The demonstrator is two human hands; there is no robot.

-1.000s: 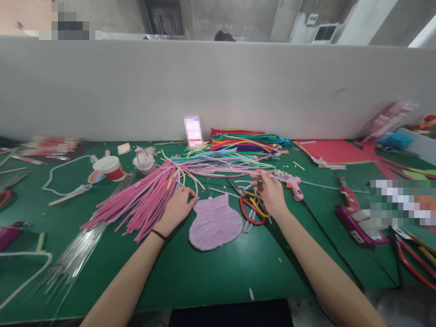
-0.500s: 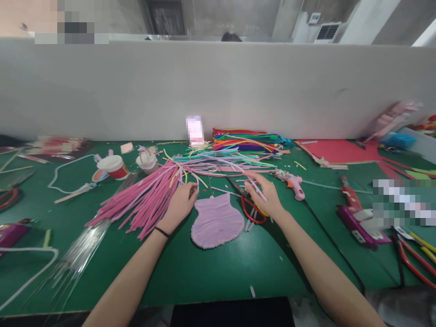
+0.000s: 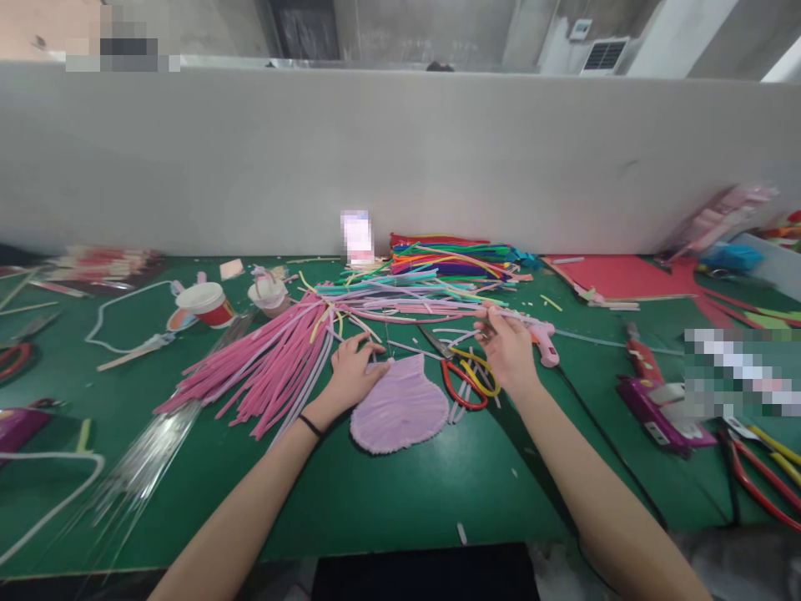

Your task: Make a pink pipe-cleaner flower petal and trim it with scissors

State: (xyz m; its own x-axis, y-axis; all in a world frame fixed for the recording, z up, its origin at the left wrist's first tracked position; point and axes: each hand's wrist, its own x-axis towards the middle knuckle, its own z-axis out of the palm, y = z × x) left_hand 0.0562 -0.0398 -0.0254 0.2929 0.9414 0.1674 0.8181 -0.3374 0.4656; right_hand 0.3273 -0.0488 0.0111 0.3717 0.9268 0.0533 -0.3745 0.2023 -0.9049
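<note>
A lilac woven pipe-cleaner piece [image 3: 400,405] lies on the green table [image 3: 388,501] in front of me. My left hand [image 3: 351,373] rests flat on its upper left edge, fingers spread, beside a fan of pink pipe cleaners [image 3: 263,367]. My right hand [image 3: 508,351] is raised a little to the right, fingers pinched on a thin lilac pipe cleaner [image 3: 431,307] that runs left into the mixed pile. Red-handled scissors [image 3: 460,380] lie just under that hand.
A stack of coloured pipe cleaners [image 3: 450,259] sits at the back by the grey partition. A pink glue gun [image 3: 543,342], red paper cup [image 3: 206,305], small white cup [image 3: 268,294], red foam sheets [image 3: 619,277], purple tools [image 3: 654,409] and pliers [image 3: 757,476] surround the work spot.
My left hand slid right from the pink bundle onto the lilac piece. My right hand dipped towards the scissors, then rose again to the right, pinching a lilac pipe cleaner.
</note>
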